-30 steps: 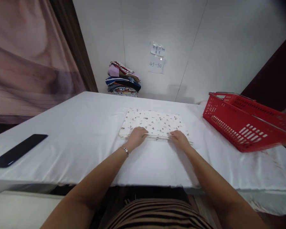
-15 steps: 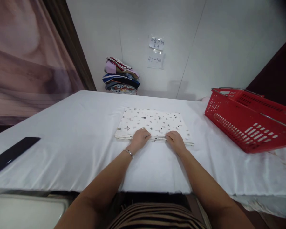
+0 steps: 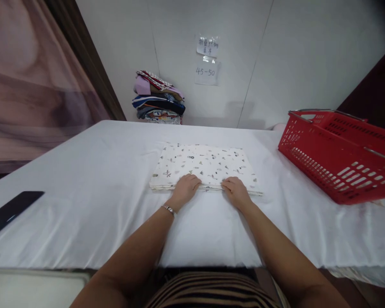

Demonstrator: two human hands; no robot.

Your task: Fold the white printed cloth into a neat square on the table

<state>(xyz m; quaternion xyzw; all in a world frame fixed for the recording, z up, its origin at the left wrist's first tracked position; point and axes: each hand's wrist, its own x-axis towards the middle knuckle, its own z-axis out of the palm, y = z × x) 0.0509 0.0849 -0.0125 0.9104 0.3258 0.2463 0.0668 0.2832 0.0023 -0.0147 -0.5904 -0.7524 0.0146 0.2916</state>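
A folded white cloth [image 3: 205, 162] with small grey and brown prints lies flat on the white-covered table, its layered edge facing me. My left hand [image 3: 186, 188] grips that near edge left of its middle, fingers closed over the layers. On the other side of the middle, my right hand [image 3: 235, 190] pinches the same edge, thumb and fingers pressed together. A short stretch of the edge shows between the two hands. My left wrist carries a silver bracelet [image 3: 170, 210].
To the right stands a red plastic basket [image 3: 336, 158] with metal handles. A pile of folded fabrics [image 3: 158, 98] rises at the table's far edge by the wall. A black flat object [image 3: 14, 211] lies at the left. Two paper signs [image 3: 207, 60] hang on the wall.
The camera view has shifted slightly. Both hands stay at the cloth's near edge, and the cloth looks almost the same, its near layers a little flatter.
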